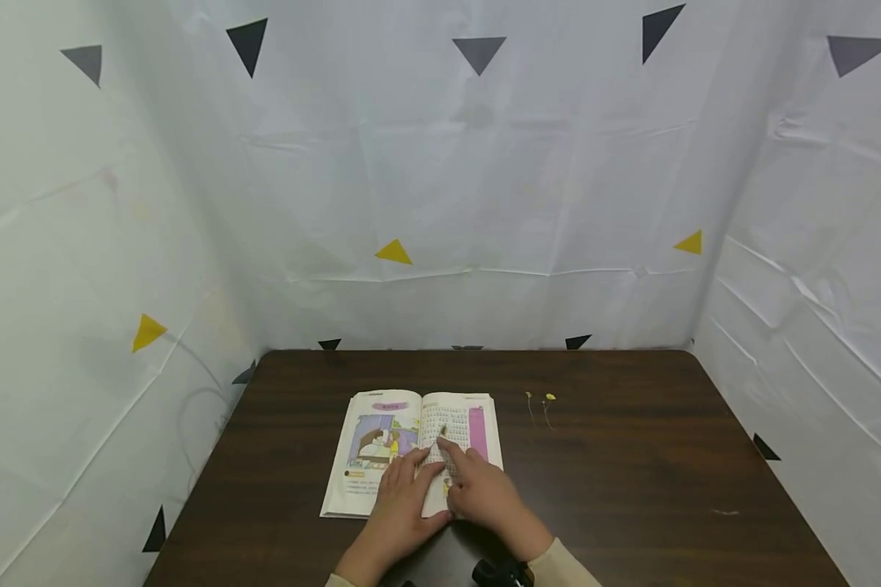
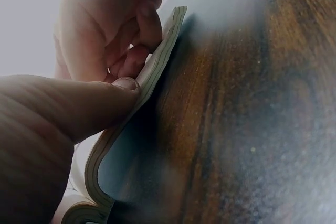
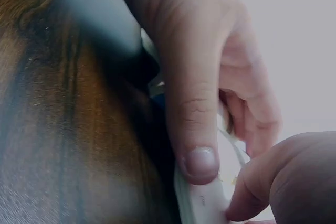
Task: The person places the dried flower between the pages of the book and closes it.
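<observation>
The left hand (image 1: 402,504) is released, lying palm down across the near part of the book (image 1: 408,416), its fingers spread over the fold and its thumb resting at the near edge of the right-hand page. In both wrist views this thumb touches the stacked page edges. The right hand (image 1: 486,494) points: its index finger is straight, with the tip on the right-hand page just beside a small dark sprig (image 1: 444,429), too small to tell whether laid there or printed. Its other fingers are bent and grasp nothing that shows.

The book lies open on the tabletop (image 1: 631,473), left of its middle and nearer the left edge than the right. A picture fills much of the left-hand page; the right-hand page carries rows of text and a pink strip (image 1: 477,428) along its outer side. Just past that outer edge, two thin-stemmed flowers (image 1: 549,398) lie side by side, apart from the book.

The broadest room for moving is to the right, where dark wood runs from the flowers to the slanting right edge. The left strip is narrower, and the far edge, with rounded corners, runs near the top of the book. A white sheet (image 1: 440,187) with grey, black and yellow triangles stands close behind that edge and along both sides. A pale sleeve (image 1: 564,564) covers the right forearm.
</observation>
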Tool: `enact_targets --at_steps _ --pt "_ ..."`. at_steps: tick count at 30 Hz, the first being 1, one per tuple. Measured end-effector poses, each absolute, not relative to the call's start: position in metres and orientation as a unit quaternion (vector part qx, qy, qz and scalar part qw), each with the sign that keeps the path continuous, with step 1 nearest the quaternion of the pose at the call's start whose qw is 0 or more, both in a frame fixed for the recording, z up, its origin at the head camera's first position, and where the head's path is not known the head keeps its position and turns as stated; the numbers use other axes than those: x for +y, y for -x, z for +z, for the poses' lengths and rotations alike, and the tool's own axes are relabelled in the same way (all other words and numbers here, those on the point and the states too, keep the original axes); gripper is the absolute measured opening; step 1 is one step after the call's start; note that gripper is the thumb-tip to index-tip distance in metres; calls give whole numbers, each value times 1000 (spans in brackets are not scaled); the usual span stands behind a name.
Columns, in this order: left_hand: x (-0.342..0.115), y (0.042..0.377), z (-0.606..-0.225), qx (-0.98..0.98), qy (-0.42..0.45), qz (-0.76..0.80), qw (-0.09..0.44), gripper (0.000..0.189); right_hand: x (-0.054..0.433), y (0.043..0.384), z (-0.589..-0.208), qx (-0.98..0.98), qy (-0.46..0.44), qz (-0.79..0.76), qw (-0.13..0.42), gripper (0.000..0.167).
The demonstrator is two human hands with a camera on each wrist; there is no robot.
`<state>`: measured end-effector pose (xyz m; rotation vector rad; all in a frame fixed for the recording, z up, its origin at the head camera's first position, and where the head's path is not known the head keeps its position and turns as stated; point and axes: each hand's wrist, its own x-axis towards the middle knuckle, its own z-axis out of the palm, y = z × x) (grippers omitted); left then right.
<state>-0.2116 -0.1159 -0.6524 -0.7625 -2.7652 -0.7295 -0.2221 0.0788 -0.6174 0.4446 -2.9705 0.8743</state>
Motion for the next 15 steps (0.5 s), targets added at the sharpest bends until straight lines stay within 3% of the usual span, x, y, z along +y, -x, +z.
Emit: enact_targets --at_steps 9,15 --pt "-118 215 -652 -930 260 -243 93 68 77 224 -622 -950 -148 275 27 76" --pt "-117 214 -654 -931 259 -242 92 68 97 211 -615 -936 -150 317 39 52"
